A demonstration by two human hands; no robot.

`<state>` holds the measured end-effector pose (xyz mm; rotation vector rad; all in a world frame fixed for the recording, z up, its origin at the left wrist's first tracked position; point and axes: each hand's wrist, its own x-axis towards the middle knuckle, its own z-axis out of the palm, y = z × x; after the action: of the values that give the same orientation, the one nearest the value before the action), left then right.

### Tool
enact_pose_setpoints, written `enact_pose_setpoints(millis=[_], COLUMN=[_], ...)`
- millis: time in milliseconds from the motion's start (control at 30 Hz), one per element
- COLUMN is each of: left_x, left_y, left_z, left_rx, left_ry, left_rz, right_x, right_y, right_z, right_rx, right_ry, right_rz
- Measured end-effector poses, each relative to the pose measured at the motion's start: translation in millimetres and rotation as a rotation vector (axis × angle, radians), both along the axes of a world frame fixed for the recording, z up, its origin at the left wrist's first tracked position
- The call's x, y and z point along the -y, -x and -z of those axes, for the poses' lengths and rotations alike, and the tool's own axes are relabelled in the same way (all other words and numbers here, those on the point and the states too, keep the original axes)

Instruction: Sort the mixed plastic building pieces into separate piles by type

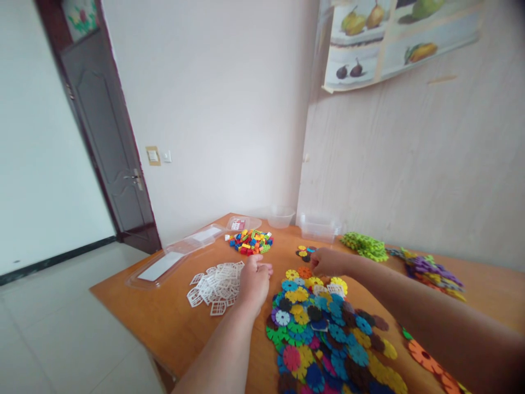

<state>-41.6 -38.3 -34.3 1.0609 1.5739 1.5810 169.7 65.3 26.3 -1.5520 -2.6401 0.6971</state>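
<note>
Mixed heap of snowflake discs point(324, 334) at near right of table point(164, 323): blue, yellow, green, pink and brown all jumbled, by far the biggest lot. Left hand point(254, 282) at heap's far-left edge, knuckles up, fingers curled in loosely; cannot tell if anything inside. Right hand point(328, 261) at heap's far edge, fingers curled down and away from camera (grip hidden, cannot tell if closed on a disc). Just beyond right hand: small cluster of discs point(305, 253), a few only, set apart from heap.

Judged from layout: partly separated, early to middle stage.
- Already apart by colour: green pile point(365, 246) at far right near wall, purple pile point(435, 271) beside it with some yellow and green in it, orange discs point(426, 358) at near right.
- Not separated: most discs, lying in the heap.

Further out, left of left hand: white lattice pieces point(215, 284) spread flat, just beside the knuckles, contact unclear. Behind those: small bricks point(250, 242) in a tight multicolour mound. Clear lid point(164, 268) along left table edge. Clear bowl point(281, 217) and clear box point(320, 227) at back by wall. Dark door point(106, 137) at left, fruit poster point(394, 38) high on right wall.
</note>
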Motion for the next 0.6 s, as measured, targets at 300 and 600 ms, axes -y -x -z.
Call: enact_pose_setpoints(millis=[300, 600], left_x=[-3.0, -9.2], left_y=[2.4, 4.5], left_z=[6.2, 16.0], left_rx=[-0.069, -0.154], left_ry=[0.013, 0.016], left_rz=[-0.008, -0.028], right_x=[-21.2, -45.3], right_y=[60.0, 144.7], right_z=[-2.4, -10.6], right_rx=[-0.322, -0.377], right_ry=[0.040, 0.034], right_rz=[0.172, 0.192])
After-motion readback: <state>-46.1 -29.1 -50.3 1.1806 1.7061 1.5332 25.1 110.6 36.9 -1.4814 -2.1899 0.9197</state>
